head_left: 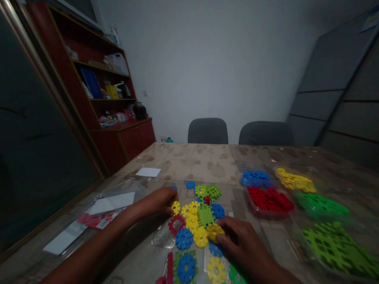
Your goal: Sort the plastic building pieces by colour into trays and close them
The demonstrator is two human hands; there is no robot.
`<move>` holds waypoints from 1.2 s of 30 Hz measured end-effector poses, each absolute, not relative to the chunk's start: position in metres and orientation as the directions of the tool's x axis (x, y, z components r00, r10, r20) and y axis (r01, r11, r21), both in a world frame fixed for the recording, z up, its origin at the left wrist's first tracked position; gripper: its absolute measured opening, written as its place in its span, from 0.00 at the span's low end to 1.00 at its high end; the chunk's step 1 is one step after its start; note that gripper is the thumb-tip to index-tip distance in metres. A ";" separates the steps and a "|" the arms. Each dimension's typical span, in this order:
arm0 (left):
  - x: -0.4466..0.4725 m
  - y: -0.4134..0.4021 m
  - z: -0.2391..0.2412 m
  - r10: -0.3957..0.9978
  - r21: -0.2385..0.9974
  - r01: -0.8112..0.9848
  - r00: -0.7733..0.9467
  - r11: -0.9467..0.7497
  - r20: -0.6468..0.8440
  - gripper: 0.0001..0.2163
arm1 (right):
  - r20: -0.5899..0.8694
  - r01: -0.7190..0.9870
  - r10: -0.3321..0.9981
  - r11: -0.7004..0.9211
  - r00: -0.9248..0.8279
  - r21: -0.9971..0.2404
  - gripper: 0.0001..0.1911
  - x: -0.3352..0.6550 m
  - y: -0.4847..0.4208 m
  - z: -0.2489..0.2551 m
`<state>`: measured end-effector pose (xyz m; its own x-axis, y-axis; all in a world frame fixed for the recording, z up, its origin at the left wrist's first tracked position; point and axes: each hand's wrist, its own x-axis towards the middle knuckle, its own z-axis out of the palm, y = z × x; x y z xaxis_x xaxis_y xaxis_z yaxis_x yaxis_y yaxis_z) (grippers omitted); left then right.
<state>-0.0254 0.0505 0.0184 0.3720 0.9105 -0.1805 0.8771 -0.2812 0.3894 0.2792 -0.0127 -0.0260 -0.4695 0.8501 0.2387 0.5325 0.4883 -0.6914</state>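
Observation:
A flat cluster of interlocking plastic pieces (199, 221), yellow, blue, green and red, lies on the table in front of me. My left hand (158, 202) rests at its left edge, fingers curled on a small yellow gear piece (175, 207). My right hand (241, 240) lies at the cluster's lower right, fingers bent and pinching another yellow gear piece (213, 232). More gear pieces, a blue one (186, 267) and a yellow one (216, 270), lie close to me.
Sorted piles sit to the right: blue pieces (255, 178), yellow pieces (293, 181), red pieces (269, 200), green pieces (321, 205) and large green pieces (337, 246). Plastic bags and papers (103, 209) lie left. Two grey chairs (207, 131) stand opposite; a red shelf (97, 79) stands left.

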 end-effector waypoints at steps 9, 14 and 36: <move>-0.020 0.050 0.023 0.891 0.512 0.798 0.437 -0.318 -0.128 0.04 | 0.246 0.530 0.837 0.510 -0.490 -0.678 0.04 0.278 -0.015 -0.029; -0.009 0.043 0.025 0.867 0.598 0.717 0.493 -0.357 -0.074 0.08 | 0.270 0.508 0.832 0.519 -0.484 -0.687 0.04 0.278 -0.014 -0.025; 0.056 -0.004 0.003 0.838 0.897 0.400 0.541 -0.189 -0.065 0.06 | 0.223 0.450 0.854 0.449 -0.470 -0.772 0.09 0.276 -0.019 -0.032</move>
<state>0.0555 -0.0039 0.0033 0.5414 0.8383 -0.0649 0.3996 -0.1886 0.8971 0.2763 -0.0193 -0.0316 -0.4702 0.8540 0.2227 0.4497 0.4489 -0.7722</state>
